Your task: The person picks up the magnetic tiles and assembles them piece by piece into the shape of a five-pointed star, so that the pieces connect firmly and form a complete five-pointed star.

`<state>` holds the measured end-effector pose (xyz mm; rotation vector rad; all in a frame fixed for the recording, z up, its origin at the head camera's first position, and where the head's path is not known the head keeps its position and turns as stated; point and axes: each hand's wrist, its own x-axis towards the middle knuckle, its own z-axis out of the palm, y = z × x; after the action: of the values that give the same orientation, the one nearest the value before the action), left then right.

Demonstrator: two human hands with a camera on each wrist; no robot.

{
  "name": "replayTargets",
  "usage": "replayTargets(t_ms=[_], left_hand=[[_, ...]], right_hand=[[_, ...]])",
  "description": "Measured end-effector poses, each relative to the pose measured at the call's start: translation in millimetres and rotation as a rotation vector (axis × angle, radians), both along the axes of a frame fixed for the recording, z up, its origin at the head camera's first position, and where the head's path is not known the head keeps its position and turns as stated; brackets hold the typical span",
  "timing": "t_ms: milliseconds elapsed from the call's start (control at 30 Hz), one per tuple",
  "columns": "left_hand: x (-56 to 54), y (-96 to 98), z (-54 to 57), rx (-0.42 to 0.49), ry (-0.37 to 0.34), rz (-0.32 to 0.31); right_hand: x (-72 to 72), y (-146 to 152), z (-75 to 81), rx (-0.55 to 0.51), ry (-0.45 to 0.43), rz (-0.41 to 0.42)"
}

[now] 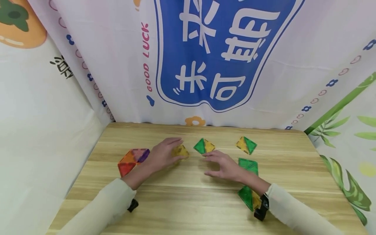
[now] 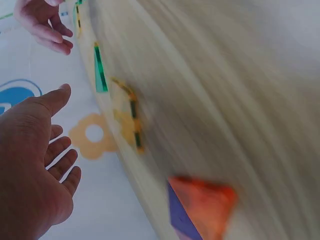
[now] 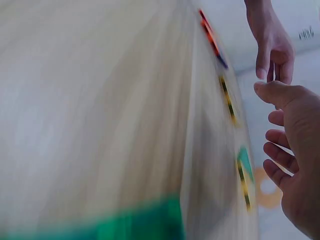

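Note:
My left hand (image 1: 164,153) hovers over a yellow translucent magnetic tile (image 1: 182,150), thumb and fingers spread around it. In the left wrist view a gap shows between that hand (image 2: 30,165) and the yellow tile (image 2: 124,117). My right hand (image 1: 224,166) is held with loosely bent fingers just in front of a square made of a green triangle tile (image 1: 199,146) and a yellow triangle tile (image 1: 209,146). Nothing is between its fingers in the right wrist view. A green square tile (image 1: 249,164) lies beside the right wrist.
At left, red (image 1: 126,169), orange (image 1: 128,158), pink (image 1: 138,153) and purple tiles (image 1: 144,156) lie joined together. Another yellow (image 1: 242,145) and green triangle pair (image 1: 251,144) sits back right. Under the right forearm are green (image 1: 245,196) and yellow triangles (image 1: 256,199). A printed curtain (image 1: 126,81) hangs behind the wooden table (image 1: 182,209).

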<state>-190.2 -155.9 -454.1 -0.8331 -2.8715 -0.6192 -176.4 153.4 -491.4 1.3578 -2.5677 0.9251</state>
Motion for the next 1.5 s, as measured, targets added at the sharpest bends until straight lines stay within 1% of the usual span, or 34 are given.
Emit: replayTargets(t_ms=[100,200,300,400,567,667,800,1000,1200,1333,1400,1500], left_hand=[[8.5,-22.9,-0.3,-0.009,0.012,0.034],[15.3,-44.0,-2.2,-0.005,0.047,0.058],[20.1,-63.5,-2.5,0.003,0.06,0.077],[23.2,-84.0,-1.8,0.003,0.039,0.092],[26.5,-118.8,-2.8,-0.001,-0.032,0.13],[26.0,-136.7,-5.9,0.001,-0.04,0.142],[24.5,-155.7,-10.7,0.009,-0.056,0.14],[21.5,-174.2,-19.4,0.013,-0.102,0.126],[17.9,-186.2,-29.7,0.038,-0.149,0.096],[15.5,-189.4,-32.8,0.025,-0.187,0.058],[14.1,-189.0,-33.3,0.018,-0.196,0.041],[13.6,-186.9,-32.4,0.01,-0.195,0.03]], right_hand=[[5.5,-21.7,1.1,0.003,-0.011,0.055],[9.7,-42.2,0.2,0.012,0.003,0.101],[11.7,-62.1,-2.7,0.017,0.01,0.136],[13.2,-81.1,-5.6,0.032,-0.004,0.158],[13.8,-111.8,-8.9,0.071,-0.022,0.165],[13.0,-130.9,-8.8,0.101,-0.046,0.159],[11.2,-154.5,-10.5,0.139,-0.097,0.157],[8.7,-180.5,-17.1,0.137,-0.079,0.167],[9.1,-199.2,-18.8,0.158,-0.077,0.126],[8.9,-207.6,-18.6,0.191,-0.091,0.099],[9.2,-209.8,-18.4,0.212,-0.094,0.09],[10.8,-210.7,-17.8,0.237,-0.095,0.079]])
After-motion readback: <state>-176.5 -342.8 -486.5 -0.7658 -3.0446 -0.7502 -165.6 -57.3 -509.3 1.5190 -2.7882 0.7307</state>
